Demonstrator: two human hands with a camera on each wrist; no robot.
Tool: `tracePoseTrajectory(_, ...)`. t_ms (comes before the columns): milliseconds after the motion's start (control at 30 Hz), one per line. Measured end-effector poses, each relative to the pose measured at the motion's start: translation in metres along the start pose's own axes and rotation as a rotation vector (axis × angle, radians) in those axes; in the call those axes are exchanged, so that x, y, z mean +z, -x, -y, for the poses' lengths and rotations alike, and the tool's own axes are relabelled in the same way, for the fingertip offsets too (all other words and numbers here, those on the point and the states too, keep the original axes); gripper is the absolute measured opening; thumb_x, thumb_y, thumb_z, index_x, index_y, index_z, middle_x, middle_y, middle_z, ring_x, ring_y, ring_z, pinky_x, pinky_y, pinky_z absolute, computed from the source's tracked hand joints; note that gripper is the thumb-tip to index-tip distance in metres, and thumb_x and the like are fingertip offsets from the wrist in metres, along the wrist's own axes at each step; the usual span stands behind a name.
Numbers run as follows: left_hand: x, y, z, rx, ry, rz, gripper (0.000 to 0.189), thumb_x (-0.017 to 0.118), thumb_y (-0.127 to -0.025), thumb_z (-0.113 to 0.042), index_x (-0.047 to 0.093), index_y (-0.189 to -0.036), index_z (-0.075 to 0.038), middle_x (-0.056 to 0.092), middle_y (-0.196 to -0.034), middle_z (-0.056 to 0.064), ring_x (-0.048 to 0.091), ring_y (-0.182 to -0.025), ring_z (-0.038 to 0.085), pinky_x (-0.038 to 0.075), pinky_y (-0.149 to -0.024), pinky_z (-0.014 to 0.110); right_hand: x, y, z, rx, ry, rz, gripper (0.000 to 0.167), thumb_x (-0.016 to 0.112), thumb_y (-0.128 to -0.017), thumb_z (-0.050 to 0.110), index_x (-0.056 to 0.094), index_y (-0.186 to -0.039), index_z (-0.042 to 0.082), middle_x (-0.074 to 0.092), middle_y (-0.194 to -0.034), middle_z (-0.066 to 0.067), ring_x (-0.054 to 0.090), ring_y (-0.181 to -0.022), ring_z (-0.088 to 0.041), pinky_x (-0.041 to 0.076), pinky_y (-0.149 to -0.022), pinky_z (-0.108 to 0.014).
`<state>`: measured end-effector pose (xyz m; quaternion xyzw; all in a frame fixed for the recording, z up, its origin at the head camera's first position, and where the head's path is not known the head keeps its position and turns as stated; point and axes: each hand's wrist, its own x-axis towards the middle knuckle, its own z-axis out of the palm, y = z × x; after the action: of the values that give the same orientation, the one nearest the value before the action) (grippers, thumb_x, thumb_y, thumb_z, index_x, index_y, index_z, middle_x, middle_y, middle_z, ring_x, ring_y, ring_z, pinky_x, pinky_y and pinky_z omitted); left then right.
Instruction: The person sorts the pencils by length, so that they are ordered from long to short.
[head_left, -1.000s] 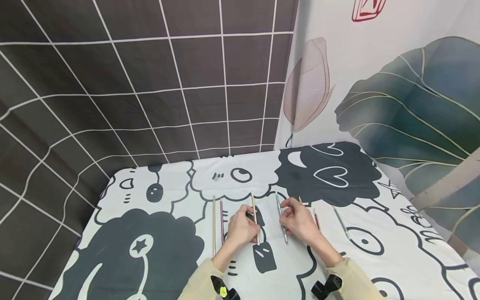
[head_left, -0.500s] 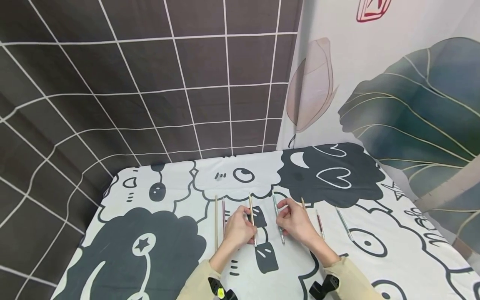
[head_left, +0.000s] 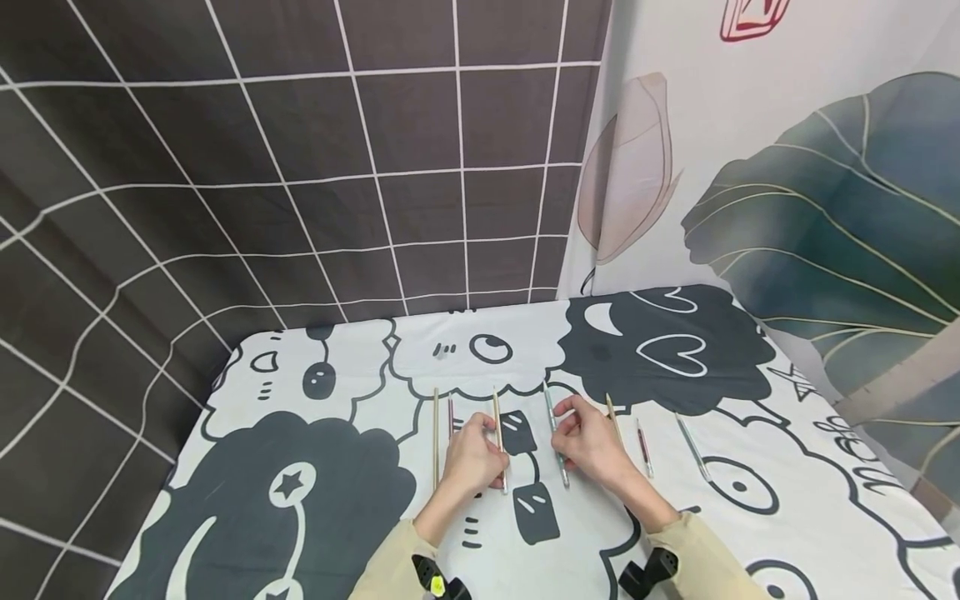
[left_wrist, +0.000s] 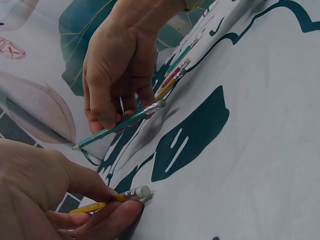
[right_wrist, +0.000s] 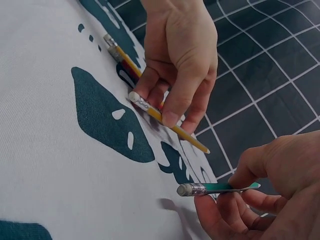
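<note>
My left hand pinches a yellow pencil between thumb and fingers; its white eraser end points toward me. In the left wrist view the same yellow pencil shows its metal band close over the cloth. To the right, my right hand pinches a green pencil, tip away from me. The right wrist view shows this green pencil gripped near its eraser end, with a shadow on the cloth beneath. The two held pencils stand roughly parallel, apart from each other.
Left of the hands lie another yellow pencil and a red pencil, partly hidden by the left hand. On the right are a yellow pencil, a short red pencil and a green pencil. A patterned cloth covers the table.
Both hands have shifted slightly left over the cloth, each with its pencil; the left one is nearer the red pencil. More of the yellow pencil beside my right hand now shows.
</note>
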<state>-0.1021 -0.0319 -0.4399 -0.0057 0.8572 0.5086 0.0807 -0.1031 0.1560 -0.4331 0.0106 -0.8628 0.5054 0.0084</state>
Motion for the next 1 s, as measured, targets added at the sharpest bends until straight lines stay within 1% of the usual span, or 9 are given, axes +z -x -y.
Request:
tracePoseTrajectory(267, -0.005, 0.002, 0.002, 0.005, -0.033, -0.022, 0.043, 0.067, -0.071, 0.014, 0.056, -0.110, 0.004, 0.056, -0.067, 0.005, 0.058, -0.040, 0.013, 0.050, -0.040, 0.026, 0.004, 0.002, 0.004, -0.002, 0.009, 0.014, 0.029, 0.060, -0.075, -0.011, 0.059, -0.102, 0.000, 0.058, -0.071, -0.003, 0.057, -0.046, -0.017, 0.049, -0.044, -0.028)
tracePoseTrajectory(467, -0.013, 0.002, 0.003, 0.032, -0.055, -0.032, 0.041, 0.067, -0.071, 0.013, 0.056, -0.110, 0.005, 0.057, -0.066, 0.004, 0.059, -0.039, 0.013, 0.049, -0.039, 0.025, 0.007, 0.001, 0.006, -0.012, 0.002, 0.027, 0.029, 0.061, -0.075, -0.010, 0.059, -0.102, 0.000, 0.058, -0.072, -0.003, 0.058, -0.046, -0.016, 0.050, -0.044, -0.027)
tracePoseTrajectory(600, -0.018, 0.001, 0.004, 0.029, -0.057, -0.025, 0.041, 0.067, -0.072, 0.013, 0.055, -0.111, 0.006, 0.058, -0.065, 0.004, 0.059, -0.039, 0.013, 0.048, -0.039, 0.025, 0.009, 0.000, 0.007, -0.007, -0.013, 0.039, 0.029, 0.060, -0.075, -0.011, 0.058, -0.102, 0.000, 0.058, -0.073, -0.004, 0.058, -0.046, -0.016, 0.050, -0.044, -0.028)
tracePoseTrajectory(700, -0.021, 0.001, 0.006, 0.025, -0.076, -0.027, 0.041, 0.067, -0.073, 0.012, 0.055, -0.111, 0.005, 0.058, -0.065, 0.003, 0.059, -0.039, 0.013, 0.046, -0.039, 0.024, 0.010, -0.001, 0.007, -0.005, -0.021, 0.044, 0.029, 0.060, -0.075, -0.011, 0.058, -0.102, -0.001, 0.058, -0.073, -0.004, 0.057, -0.046, -0.016, 0.050, -0.044, -0.028)
tracePoseTrajectory(767, -0.022, 0.001, 0.007, 0.031, -0.090, -0.029, 0.041, 0.067, -0.073, 0.012, 0.055, -0.111, 0.005, 0.058, -0.065, 0.003, 0.059, -0.039, 0.013, 0.046, -0.039, 0.024, 0.012, -0.001, 0.007, -0.005, -0.023, 0.046, 0.029, 0.060, -0.075, -0.011, 0.058, -0.102, 0.000, 0.058, -0.072, -0.004, 0.057, -0.046, -0.016, 0.050, -0.044, -0.028)
tracePoseTrajectory(900, -0.024, 0.002, 0.007, 0.062, -0.116, -0.038, 0.040, 0.066, -0.072, 0.012, 0.056, -0.110, 0.005, 0.057, -0.063, 0.002, 0.057, -0.038, 0.012, 0.045, -0.039, 0.025, 0.014, -0.001, 0.007, -0.012, -0.027, 0.053, 0.029, 0.061, -0.075, -0.011, 0.058, -0.102, 0.000, 0.058, -0.072, -0.003, 0.057, -0.047, -0.017, 0.049, -0.044, -0.028)
tracePoseTrajectory(1000, -0.025, 0.003, 0.008, 0.070, -0.132, -0.041, 0.040, 0.065, -0.071, 0.012, 0.056, -0.110, 0.005, 0.056, -0.061, 0.002, 0.055, -0.036, 0.010, 0.045, -0.039, 0.025, 0.016, -0.002, 0.008, -0.016, -0.034, 0.059, 0.030, 0.062, -0.074, -0.011, 0.058, -0.102, 0.000, 0.058, -0.072, -0.003, 0.057, -0.048, -0.017, 0.049, -0.044, -0.028)
